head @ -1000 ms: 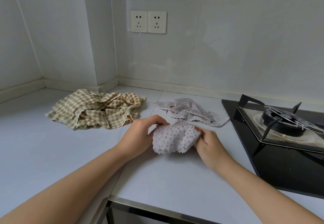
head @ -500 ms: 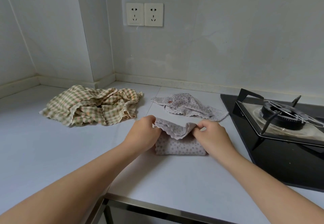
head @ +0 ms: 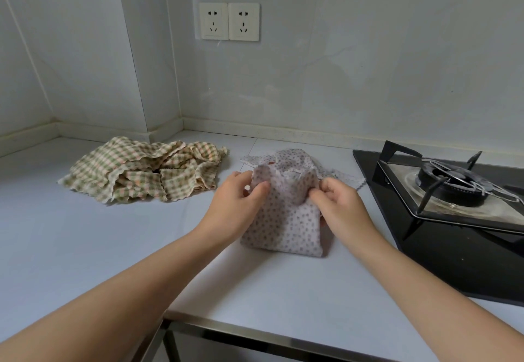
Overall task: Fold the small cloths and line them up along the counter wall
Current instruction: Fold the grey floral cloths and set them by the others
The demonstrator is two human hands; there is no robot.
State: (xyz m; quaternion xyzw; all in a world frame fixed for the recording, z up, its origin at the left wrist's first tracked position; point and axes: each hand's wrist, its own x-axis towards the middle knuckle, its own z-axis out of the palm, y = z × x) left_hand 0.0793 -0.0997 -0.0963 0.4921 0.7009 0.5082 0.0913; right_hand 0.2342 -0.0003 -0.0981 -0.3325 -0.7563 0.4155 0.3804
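Both hands are closed on one small white dotted cloth (head: pixel 286 225): the left hand (head: pixel 238 200) pinches its upper left corner between thumb and fingers, and the right hand (head: pixel 337 205) pinches the upper right corner the same way. Between them the top edge stands up off the pale counter (head: pixel 85 234) and sags a little, while the lower part lies flat with its near edge toward the person. This cloth sits mid-counter, well short of the back wall and just left of the black gas hob (head: pixel 453 248). Right behind it, partly hidden, lies a second dotted cloth (head: pixel 344 178), crumpled, its scalloped edge poking out near the hob's corner. Off to the left, near the inner corner of the wall, a heap of green-and-peach checked cloths (head: pixel 147 174) lies rumpled and unfolded. Two wall sockets (head: pixel 229 21) sit side by side above. Bare forearms reach in from the near edge.
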